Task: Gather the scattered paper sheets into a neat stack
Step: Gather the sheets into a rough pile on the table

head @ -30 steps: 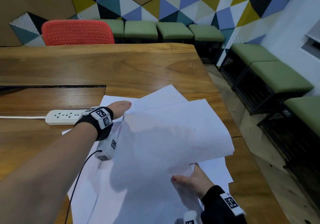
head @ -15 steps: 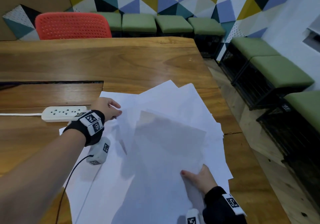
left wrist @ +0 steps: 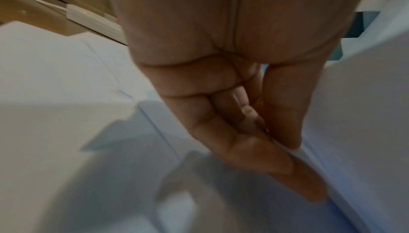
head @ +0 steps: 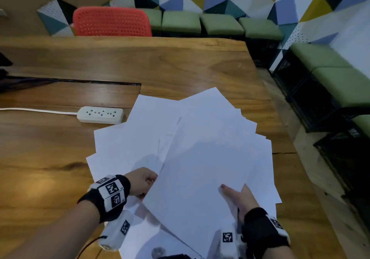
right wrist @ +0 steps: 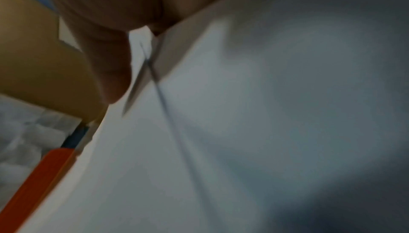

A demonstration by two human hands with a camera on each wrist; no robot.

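Head view shows the change plainly: my left hand [head: 140, 182], which half a second ago was up by the power strip [head: 100, 115] in the left middle of the frame, has come down to the lower centre and now pinches the left edge of the raised top sheet [head: 200, 170]. The left wrist view agrees, with the thumb closed against the fingers [left wrist: 261, 158] on a thin paper edge. My right hand [head: 238, 198] stays at the lower right of that same sheet, thumb lying on top; I judge the fingers are curled beneath it, though the paper hides them and the right wrist view gives me only blurred white paper and one fingertip. The paper sheets [head: 144, 144] are still fanned over the table [head: 180, 66] from the centre of the frame down to its bottom edge, corners jutting out at many angles toward the upper centre and right, some overlapping the gripped sheet from below. So I now have both sides of the top layer in hand, which I read as the start of squaring up. The pile is gathered but far from neat; the loose lower sheets will need drawing in and the edges tapping level.
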